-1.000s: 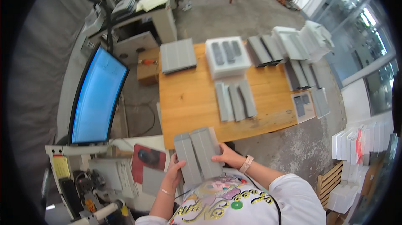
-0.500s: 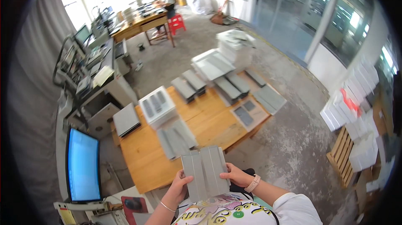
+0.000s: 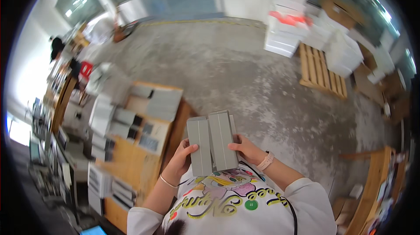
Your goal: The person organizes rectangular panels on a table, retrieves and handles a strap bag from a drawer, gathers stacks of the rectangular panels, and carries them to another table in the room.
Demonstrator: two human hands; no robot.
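In front of my chest are two long grey strip-shaped stacks, side by side, each with a thin pale line along its top. The left grey stack [image 3: 199, 146] is gripped at its outer edge by my left hand [image 3: 182, 156], thumb on top. My right hand [image 3: 246, 149] clasps the right grey stack [image 3: 223, 142] the same way. A narrow gap shows between the stacks. The fingers under them are hidden.
Left of me stands a wooden table [image 3: 127, 158] bearing more grey strips and white stacks. A wooden pallet [image 3: 323, 72] lies on the concrete floor ahead right, beside piled white packages [image 3: 284, 36]. A wooden rack [image 3: 372, 187] stands at right. Another person sits far left.
My view and body have turned to the right; the table now lies at the left and the pallet nearer the middle. Both hands still hold the grey stacks.
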